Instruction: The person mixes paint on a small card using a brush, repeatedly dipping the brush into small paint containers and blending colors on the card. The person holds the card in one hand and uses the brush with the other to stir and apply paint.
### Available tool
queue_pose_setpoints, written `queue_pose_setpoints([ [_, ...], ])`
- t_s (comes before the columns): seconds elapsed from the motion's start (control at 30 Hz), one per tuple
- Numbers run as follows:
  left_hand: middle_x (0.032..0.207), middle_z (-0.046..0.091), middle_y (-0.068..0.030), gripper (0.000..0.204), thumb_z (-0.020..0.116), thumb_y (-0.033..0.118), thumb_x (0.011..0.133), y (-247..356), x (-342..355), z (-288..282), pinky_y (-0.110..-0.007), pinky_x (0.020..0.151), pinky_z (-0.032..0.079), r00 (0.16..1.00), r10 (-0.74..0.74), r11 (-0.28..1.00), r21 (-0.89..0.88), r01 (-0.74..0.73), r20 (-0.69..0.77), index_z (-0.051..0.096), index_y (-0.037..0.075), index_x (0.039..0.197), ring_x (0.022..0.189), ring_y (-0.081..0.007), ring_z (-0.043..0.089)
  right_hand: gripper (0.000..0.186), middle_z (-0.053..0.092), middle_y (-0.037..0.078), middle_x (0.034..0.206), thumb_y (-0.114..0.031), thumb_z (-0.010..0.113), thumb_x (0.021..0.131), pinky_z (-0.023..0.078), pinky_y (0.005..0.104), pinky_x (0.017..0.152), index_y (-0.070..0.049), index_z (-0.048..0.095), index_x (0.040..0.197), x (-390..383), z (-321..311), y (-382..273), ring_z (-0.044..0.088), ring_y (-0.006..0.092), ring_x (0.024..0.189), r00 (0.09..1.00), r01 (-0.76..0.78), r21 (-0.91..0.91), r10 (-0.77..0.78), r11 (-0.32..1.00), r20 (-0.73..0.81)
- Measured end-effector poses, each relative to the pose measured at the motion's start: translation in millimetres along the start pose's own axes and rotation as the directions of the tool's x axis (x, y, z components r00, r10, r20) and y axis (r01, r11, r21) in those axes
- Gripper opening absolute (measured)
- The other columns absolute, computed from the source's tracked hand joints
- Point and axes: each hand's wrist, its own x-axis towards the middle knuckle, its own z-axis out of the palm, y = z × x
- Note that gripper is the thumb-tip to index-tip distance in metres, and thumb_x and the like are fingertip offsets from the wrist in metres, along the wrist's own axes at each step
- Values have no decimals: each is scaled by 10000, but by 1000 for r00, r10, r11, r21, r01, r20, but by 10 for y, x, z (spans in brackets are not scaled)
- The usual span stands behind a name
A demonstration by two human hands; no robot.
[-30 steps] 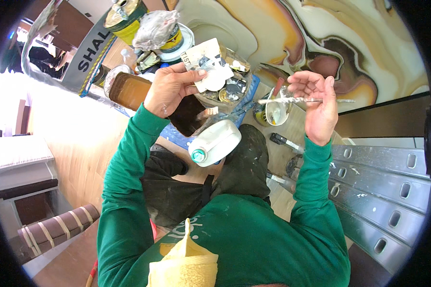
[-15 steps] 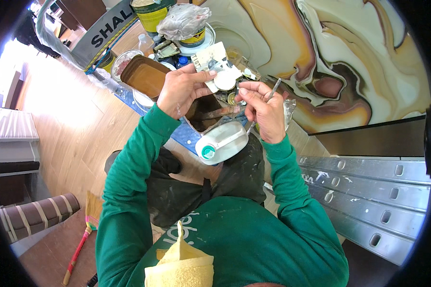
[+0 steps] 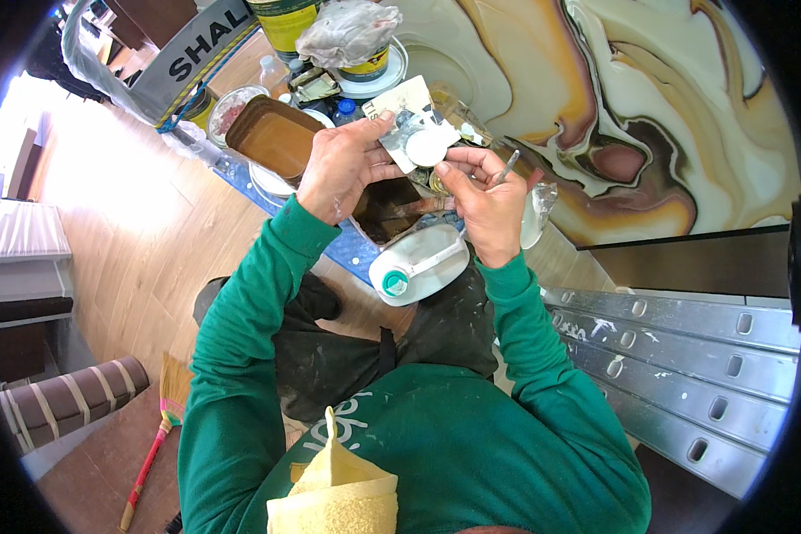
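My left hand point(image 3: 343, 169) grips a small printed card point(image 3: 402, 111) between thumb and fingers, out over the cluster of containers. A white round piece point(image 3: 427, 147) lies against the card's lower right part. My right hand point(image 3: 487, 200) pinches close to that round piece, its fingertips at the edge. A thin grey stick point(image 3: 509, 166) passes through the same hand; its kind cannot be made out. Below the hands are a dark-stained tub point(image 3: 384, 214) with a flat paintbrush point(image 3: 423, 206) across it, and a translucent white jug point(image 3: 432, 262) with a green cap.
A brown-filled tray point(image 3: 276, 138) sits left of my hands. Behind stand a bagged paint bucket point(image 3: 351, 36) and a yellow-green bucket point(image 3: 285, 27). A glossy marbled panel point(image 3: 525, 80) fills the upper right, a metal ladder point(image 3: 667, 365) the right. A broom point(image 3: 156, 445) lies lower left.
My left hand and the card have shifted slightly right. My right fingers have come in to the white round piece, which they stood apart from before.
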Motion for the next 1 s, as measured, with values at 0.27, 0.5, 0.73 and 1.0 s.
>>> queue_pose_setpoints([
  [0.27, 1076, 659, -148, 343, 572, 197, 958, -31, -7, 10, -351, 729, 575, 999, -2, 1000, 26, 1, 37, 569, -84, 1156, 914, -236, 676, 147, 675, 33, 803, -65, 722, 834, 457, 203, 586, 21, 665, 938, 52, -25, 26, 573, 51, 679, 993, 92, -151, -101, 984, -54],
  [0.5, 1095, 652, -162, 352, 566, 191, 960, -63, -14, 30, -362, 742, 578, 998, -26, 998, 66, 22, 56, 560, -90, 1171, 936, -250, 674, 134, 645, 19, 731, -68, 728, 827, 443, 199, 573, 6, 645, 902, 94, -69, 33, 562, 52, 643, 985, 126, -240, -151, 963, -89],
  [0.73, 1080, 652, -163, 322, 566, 161, 953, -58, -16, 6, -371, 770, 580, 998, -47, 998, 34, 45, 49, 566, -98, 1143, 946, -255, 675, 148, 631, 34, 707, -126, 622, 904, 381, 204, 479, 9, 649, 955, 122, -462, -504, 526, 69, 549, 996, 67, -61, -71, 996, -62],
  [1.0, 1054, 665, -151, 237, 619, 65, 893, -21, -19, -35, -363, 814, 574, 991, -48, 997, 60, 40, 124, 595, -78, 1081, 936, -220, 678, 849, 622, 55, 702, -664, 152, 963, 417, 233, 502, 30, 639, 927, 178, -637, -908, 564, 99, 573, 990, 45, -43, -39, 998, 138],
])
